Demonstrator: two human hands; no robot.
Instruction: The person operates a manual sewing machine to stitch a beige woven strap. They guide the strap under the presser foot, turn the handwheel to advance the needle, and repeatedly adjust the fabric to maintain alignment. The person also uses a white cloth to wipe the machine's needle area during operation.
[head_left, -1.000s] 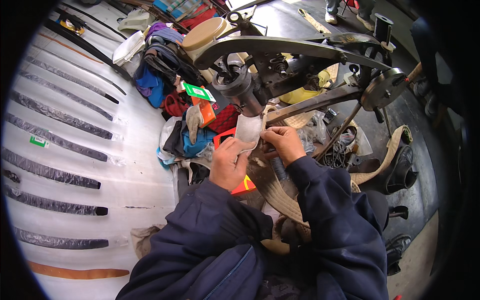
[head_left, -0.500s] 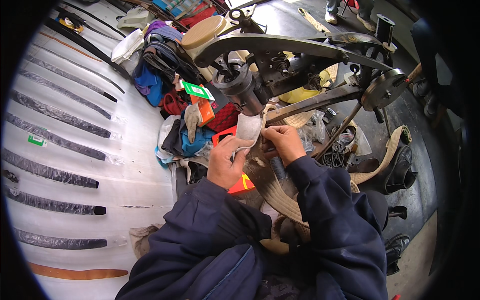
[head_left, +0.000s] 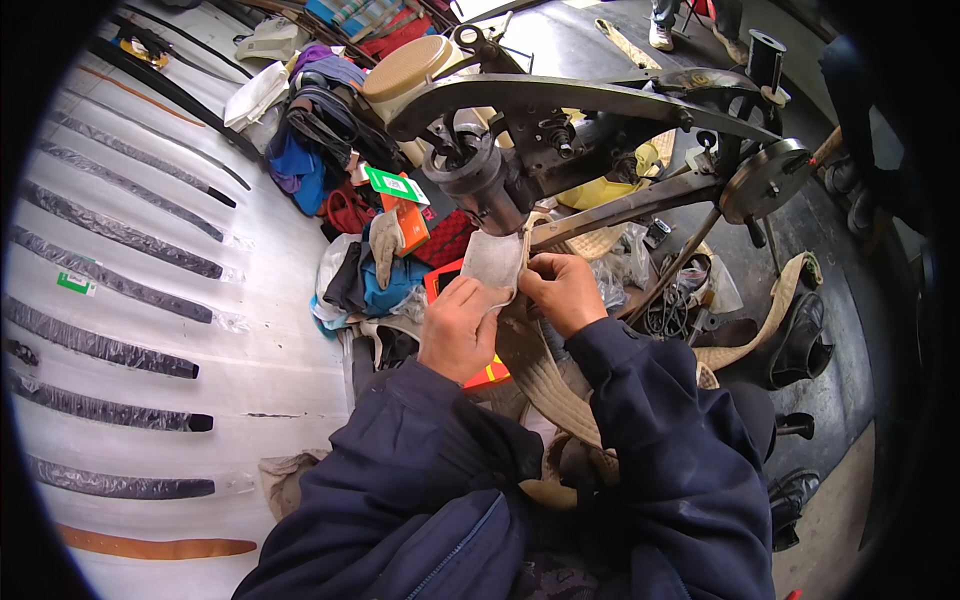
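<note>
My left hand point(head_left: 460, 325) is closed on the lower end of a flat, pale grey piece of fabric point(head_left: 492, 260), thumb towards me. The fabric's upper end lies beneath the dark metal head of a hand-cranked sewing machine point(head_left: 490, 185). My right hand point(head_left: 562, 290) is pinched at the fabric's right edge, close below the machine's arm; its fingertips are partly hidden. Under both hands a wide beige stitched strap point(head_left: 550, 385) curves down towards my lap. What keeps the fabric under the machine head cannot be seen.
Left, several plastic-wrapped dark belts point(head_left: 120, 255) lie on a white sheet. Bags and cloths point(head_left: 320, 120) are heaped behind the machine. The crank wheel point(head_left: 768, 180) stands at right, with black shoes point(head_left: 800, 340) on the floor. Another person's feet point(head_left: 662, 35) show at the far edge.
My left hand has shifted slightly right and its fingers have closed in on the fabric. My right hand has moved slightly left, so the hands are closer together.
</note>
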